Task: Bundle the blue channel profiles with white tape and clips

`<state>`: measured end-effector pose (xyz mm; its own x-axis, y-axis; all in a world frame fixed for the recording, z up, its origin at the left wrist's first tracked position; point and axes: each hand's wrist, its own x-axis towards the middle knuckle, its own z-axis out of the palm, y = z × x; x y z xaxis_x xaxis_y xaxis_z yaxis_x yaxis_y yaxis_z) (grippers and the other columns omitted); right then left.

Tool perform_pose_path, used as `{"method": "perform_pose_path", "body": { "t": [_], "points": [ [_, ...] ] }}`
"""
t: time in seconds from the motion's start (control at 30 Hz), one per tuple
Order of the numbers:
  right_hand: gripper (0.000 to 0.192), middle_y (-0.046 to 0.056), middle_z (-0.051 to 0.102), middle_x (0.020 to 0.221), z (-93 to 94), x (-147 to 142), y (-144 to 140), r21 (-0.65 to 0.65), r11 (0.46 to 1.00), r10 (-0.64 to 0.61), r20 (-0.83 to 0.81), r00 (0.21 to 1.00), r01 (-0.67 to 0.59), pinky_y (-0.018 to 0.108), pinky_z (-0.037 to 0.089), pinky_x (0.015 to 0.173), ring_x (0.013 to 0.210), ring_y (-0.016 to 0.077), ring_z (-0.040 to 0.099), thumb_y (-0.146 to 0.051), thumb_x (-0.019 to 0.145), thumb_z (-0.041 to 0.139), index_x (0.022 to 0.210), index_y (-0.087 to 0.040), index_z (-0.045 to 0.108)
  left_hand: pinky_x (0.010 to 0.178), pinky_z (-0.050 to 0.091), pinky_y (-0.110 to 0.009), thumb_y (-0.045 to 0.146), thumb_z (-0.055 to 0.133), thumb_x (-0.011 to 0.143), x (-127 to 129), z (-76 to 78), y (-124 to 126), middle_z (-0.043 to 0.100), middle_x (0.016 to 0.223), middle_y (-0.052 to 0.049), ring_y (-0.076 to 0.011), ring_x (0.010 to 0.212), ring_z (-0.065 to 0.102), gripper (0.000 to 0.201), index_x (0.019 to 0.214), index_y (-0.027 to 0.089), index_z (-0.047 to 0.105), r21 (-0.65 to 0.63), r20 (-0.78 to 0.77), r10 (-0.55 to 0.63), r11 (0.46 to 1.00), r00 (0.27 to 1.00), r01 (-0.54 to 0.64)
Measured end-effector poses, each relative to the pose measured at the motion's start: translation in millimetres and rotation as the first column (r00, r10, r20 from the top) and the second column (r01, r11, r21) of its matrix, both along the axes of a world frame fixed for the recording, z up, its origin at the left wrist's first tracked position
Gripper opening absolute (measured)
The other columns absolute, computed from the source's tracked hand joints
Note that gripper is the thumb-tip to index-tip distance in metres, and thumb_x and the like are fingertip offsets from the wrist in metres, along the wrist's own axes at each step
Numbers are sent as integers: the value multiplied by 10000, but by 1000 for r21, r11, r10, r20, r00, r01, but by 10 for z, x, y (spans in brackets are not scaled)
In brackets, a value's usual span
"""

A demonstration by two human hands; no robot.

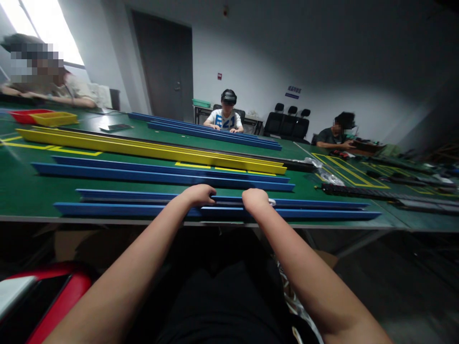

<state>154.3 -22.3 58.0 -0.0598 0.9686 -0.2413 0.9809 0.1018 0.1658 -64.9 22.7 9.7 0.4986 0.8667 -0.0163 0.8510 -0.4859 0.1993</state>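
Both of my hands are over the nearest pair of long blue rails at the table's front edge. My left hand (201,195) is bent down between the front blue rail (118,210) and the one behind it (129,197), its fingers curled together. What those fingers hold is hidden. My right hand (256,199) is closed a short way to the right, over the same rails. A small white rounded piece (272,202) sticks out at its right side; its kind is unclear. A thin greyish strip shows between the two rails.
Farther back lie another blue rail pair (161,177), long yellow rails (154,152) and more blue rails (215,135). Crumpled clear plastic (332,178) and dark strips (355,191) lie right. Red (27,116) and yellow trays (53,118) stand left. Three people sit around the table.
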Motion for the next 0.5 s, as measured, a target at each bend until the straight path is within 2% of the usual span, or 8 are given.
{"method": "perform_pose_path", "body": {
  "t": [0.3,0.5],
  "points": [
    [302,258,657,1128,-29,-129,36,12,998,-58,8,998,58,373,519,882,1068,286,650,-138,820,601,1094,-75,711,556,371,-267,457,584,679,118,-16,35,704,799,-25,-186,697,610,277,846,260,685,-21,-65,36,999,997,-37],
    [314,258,653,1141,-18,-126,46,-12,997,-73,-15,997,73,370,518,885,1087,280,640,-197,843,607,1119,-79,702,624,429,-268,451,594,703,413,15,17,725,874,-55,-204,776,638,292,888,249,695,3,-84,-6,1000,996,6]
  ]
}}
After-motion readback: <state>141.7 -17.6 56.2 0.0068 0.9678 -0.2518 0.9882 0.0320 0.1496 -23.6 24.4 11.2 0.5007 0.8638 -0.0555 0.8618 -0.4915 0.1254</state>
